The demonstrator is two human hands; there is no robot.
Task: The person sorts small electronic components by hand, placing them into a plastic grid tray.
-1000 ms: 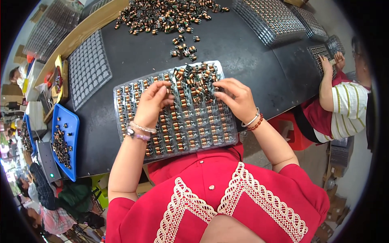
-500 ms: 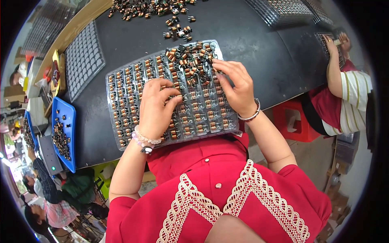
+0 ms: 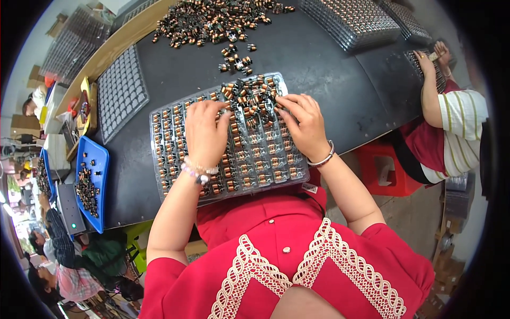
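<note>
My left hand (image 3: 204, 133) lies palm-down and flat on the clear compartment tray (image 3: 228, 139), fingers spread over its middle rows, gripping nothing. My right hand (image 3: 304, 127) rests on the tray's right half with its fingers curled toward the loose heap of small copper-wound coils (image 3: 249, 95) at the tray's far edge; whether a fingertip pinches a single coil there I cannot tell.

Against a second ago, both hands have slid toward the tray's near side: the left was up among the heap's left edge and now sits lower on the filled rows, while the right has stayed close to the heap's right flank. The heap looks a little flatter and more spread along the far rows. I judge this as sweeping loose coils out of the pile and down into empty pockets, with most pockets on the tray's left and near side already holding one.

The heap sits on the tray's far edge, between my two hands and just beyond their fingertips. More loose coils (image 3: 212, 21) lie scattered on the dark tabletop (image 3: 329, 80) well beyond the tray, with a small cluster (image 3: 236, 61) just past its far edge. An empty grey tray (image 3: 119, 90) lies to the left of the tray.
</note>
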